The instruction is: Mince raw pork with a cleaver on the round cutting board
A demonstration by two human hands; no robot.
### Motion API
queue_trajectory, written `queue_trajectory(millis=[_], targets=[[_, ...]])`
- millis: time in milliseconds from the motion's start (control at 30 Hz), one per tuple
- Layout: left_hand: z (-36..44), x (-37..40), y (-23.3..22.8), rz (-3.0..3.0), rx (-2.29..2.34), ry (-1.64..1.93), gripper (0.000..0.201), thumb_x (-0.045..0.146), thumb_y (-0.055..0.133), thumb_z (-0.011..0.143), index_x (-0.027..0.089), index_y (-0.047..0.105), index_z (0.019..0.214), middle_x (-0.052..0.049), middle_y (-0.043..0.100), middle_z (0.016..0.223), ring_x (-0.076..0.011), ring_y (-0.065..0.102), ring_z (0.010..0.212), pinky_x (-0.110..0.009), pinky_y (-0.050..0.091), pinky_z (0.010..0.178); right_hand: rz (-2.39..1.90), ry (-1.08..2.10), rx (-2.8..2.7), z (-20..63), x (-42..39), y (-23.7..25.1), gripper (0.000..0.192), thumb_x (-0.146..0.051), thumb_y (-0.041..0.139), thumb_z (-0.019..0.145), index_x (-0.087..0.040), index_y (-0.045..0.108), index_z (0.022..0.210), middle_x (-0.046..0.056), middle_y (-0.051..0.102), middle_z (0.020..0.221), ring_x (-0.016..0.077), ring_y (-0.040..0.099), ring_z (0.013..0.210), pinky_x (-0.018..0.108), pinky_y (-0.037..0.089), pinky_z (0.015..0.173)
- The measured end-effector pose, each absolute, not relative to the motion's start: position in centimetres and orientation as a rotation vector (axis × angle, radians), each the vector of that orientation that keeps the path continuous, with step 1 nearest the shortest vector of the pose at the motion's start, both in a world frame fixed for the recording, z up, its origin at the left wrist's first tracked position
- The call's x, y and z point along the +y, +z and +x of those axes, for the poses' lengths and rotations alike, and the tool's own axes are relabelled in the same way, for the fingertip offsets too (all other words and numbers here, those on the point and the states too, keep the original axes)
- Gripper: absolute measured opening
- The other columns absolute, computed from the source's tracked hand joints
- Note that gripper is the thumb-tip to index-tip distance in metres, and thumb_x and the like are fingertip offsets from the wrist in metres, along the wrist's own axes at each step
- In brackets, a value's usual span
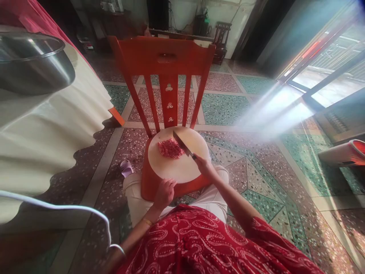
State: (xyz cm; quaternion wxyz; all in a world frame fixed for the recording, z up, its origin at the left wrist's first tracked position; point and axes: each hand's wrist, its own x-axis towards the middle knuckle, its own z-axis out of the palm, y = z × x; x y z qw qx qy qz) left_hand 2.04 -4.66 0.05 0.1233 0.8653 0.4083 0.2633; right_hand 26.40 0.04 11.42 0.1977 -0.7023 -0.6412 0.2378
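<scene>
Your right hand (203, 164) gripped a dark-handled kitchen knife (182, 144), its blade angled far-left over the pink minced meat (170, 148) on the round pale cutting board (182, 171); your left hand (164, 193) clasped the board's near edge, atop the orange wooden chair (162, 57).

A single head-worn camera looks steeply down and forward from above the seated person's lap. It sits close over the round pale cutting board (182, 167) on the orange wooden chair (165, 61), with the patterned terrazzo floor (256, 152) stretching beyond.
</scene>
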Motion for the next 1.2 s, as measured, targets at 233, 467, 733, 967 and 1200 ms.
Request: queue_trajectory(millis=[233, 467, 733, 967, 1200], targets=[[2.1, -4.6, 0.0, 2.537, 1.203, 0.786, 0.043, 0.007, 0.041, 0.08, 0.023, 0.056, 0.117, -0.006, 0.06, 0.111, -0.0208, 0.05, 0.107, -0.046, 0.038, 0.101, -1.914, 0.65, -1.83, 25.3, 1.7, 11.4, 0.042, -0.031, 0.037, 0.092, -0.025, 0.049, 0.132, 0.004, 0.07, 0.102, 0.0181, 0.066, 0.087, 0.024, 0.049, 0.075], [2.0, -4.5, -0.1, 2.554, 1.195, 0.777, 0.046, 0.006, 0.041, 0.08, 0.024, 0.054, 0.12, -0.006, 0.06, 0.112, -0.0205, 0.051, 0.108, -0.047, 0.038, 0.101, -1.866, 0.575, -1.87, 24.5, 2.4, 11.3, 0.043, -0.033, 0.035, 0.094, -0.027, 0.044, 0.136, 0.002, 0.069, 0.106, 0.017, 0.065, 0.092, 0.022, 0.047, 0.075], [2.1, -4.6, -0.8, 2.556, 1.201, 0.794, 0.042, 0.007, 0.041, 0.081, 0.023, 0.056, 0.116, -0.006, 0.06, 0.113, -0.021, 0.052, 0.108, -0.047, 0.038, 0.101, -1.904, 0.555, -1.882, 24.9, 1.8, 11.5, 0.042, -0.034, 0.036, 0.094, -0.029, 0.046, 0.135, 0.002, 0.07, 0.104, 0.0182, 0.066, 0.088, 0.024, 0.048, 0.074], [2.1, -4.6, -0.5, 2.547, 1.198, 0.778, 0.039, 0.008, 0.042, 0.081, 0.021, 0.055, 0.115, -0.007, 0.06, 0.111, -0.0208, 0.051, 0.108, -0.046, 0.036, 0.101, -1.855, 0.678, -1.858, 25.7, 1.5, 11.4, 0.04, -0.032, 0.042, 0.092, -0.029, 0.051, 0.131, 0.002, 0.069, 0.106, 0.0176, 0.067, 0.085, 0.024, 0.049, 0.075], [2.1, -4.6, -0.6, 2.52, 1.212, 0.783, 0.039, 0.009, 0.04, 0.083, 0.023, 0.056, 0.116, -0.007, 0.059, 0.112, -0.0216, 0.051, 0.108, -0.048, 0.037, 0.101, -1.948, 0.599, -1.75, 27.5, 1.3, 11.3, 0.042, -0.032, 0.04, 0.092, -0.027, 0.048, 0.133, 0.003, 0.068, 0.108, 0.0189, 0.065, 0.092, 0.025, 0.048, 0.076]])
